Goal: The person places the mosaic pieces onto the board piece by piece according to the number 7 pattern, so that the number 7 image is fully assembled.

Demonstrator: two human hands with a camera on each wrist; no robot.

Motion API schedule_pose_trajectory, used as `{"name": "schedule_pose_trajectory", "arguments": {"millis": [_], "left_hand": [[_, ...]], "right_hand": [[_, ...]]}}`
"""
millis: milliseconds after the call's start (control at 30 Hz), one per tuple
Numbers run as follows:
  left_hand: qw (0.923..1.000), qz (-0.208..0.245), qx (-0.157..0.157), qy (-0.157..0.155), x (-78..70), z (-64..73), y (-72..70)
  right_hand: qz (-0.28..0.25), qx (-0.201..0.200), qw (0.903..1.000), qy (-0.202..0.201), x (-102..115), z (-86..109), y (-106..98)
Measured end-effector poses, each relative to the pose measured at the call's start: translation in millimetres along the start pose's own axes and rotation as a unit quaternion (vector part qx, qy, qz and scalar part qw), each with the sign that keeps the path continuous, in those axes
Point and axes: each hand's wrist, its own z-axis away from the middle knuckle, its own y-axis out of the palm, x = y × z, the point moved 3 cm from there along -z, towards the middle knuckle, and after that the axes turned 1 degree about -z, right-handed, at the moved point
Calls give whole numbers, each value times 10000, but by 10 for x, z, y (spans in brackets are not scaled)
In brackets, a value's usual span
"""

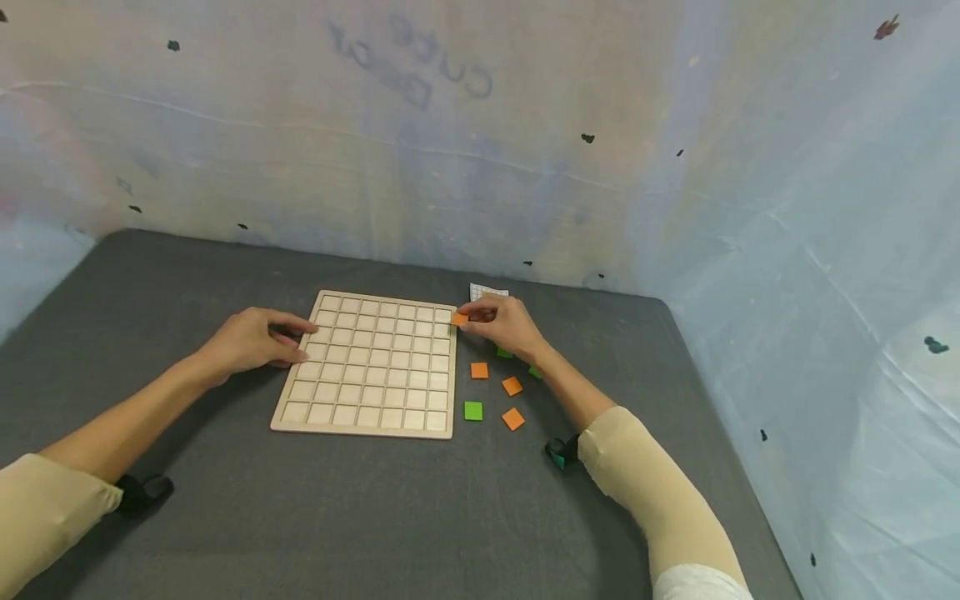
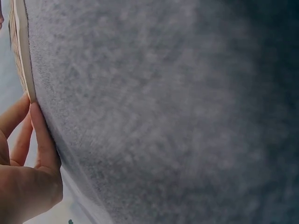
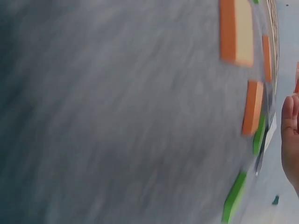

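Note:
A pale wooden grid board [image 1: 367, 434] lies on the grey table. At its left edge is my left hand [image 1: 251, 339], its index finger and thumb touching the rim at two separate spots. In the left wrist view, the fingers [image 2: 43, 135] meet the board's edge [image 2: 24, 56]. By the upper right corner, my right hand [image 1: 512, 323] pinches an orange square tile [image 1: 460, 319] between thumb and fingers. The right wrist view shows only part of that hand [image 3: 290, 144] at its right border. Under and beside it lie loose tiles, including an orange one [image 1: 479, 371].
More orange tiles [image 1: 513, 418] and green tiles [image 1: 473, 411] are scattered right of the board. A gridded paper [image 1: 483, 290] lies behind my right hand, partly covered. Sheeting [image 1: 450, 200] hangs along the table's back and right side.

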Motion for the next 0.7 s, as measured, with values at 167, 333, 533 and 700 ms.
{"name": "schedule_pose_trajectory", "arguments": {"millis": [167, 333, 533, 700], "left_hand": [[10000, -18, -9, -28, 12, -4, 4], [9999, -19, -86, -57, 0, 1, -1], [9988, -436, -237, 27, -54, 45, 15], [9979, -565, -303, 50, -81, 65, 25]], "right_hand": [[-99, 35, 9999, -107, 72, -115, 116], [-178, 91, 9996, -213, 157, -213, 198], [-151, 274, 9993, -228, 233, -316, 327], [-182, 265, 9990, -317, 327, -402, 428]]}}
